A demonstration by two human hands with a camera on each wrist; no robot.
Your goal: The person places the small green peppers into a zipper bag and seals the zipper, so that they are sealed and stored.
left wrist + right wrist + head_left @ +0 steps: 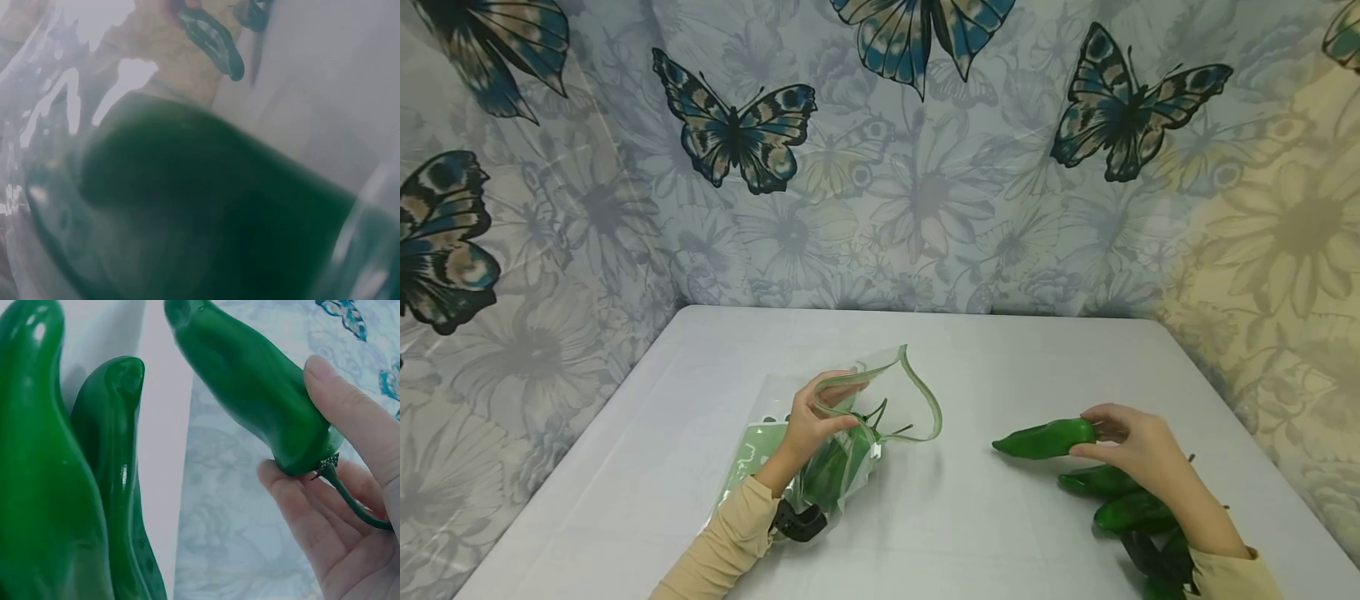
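Note:
My right hand [1131, 437] pinches a green chili pepper [1047, 439] at its stem end, the tip pointing left; the right wrist view shows thumb and fingers around the pepper [250, 387] and its curved stem. On the left, my left hand [820, 421] grips the mouth of a clear zip bag [928, 400] and keeps it standing wide. Inside the bag are green peppers [831, 471] with stems toward the opening. Seen through the plastic, a blurred green pepper [206, 200] fills most of the left wrist view.
More green peppers [1131, 510] lie in a pile under my right forearm. A flat clear pack with a green printed panel [760, 442] rests behind the left wrist, which wears a black strap [800, 522]. A butterfly-print cloth [925, 192] hangs around the white table [970, 517].

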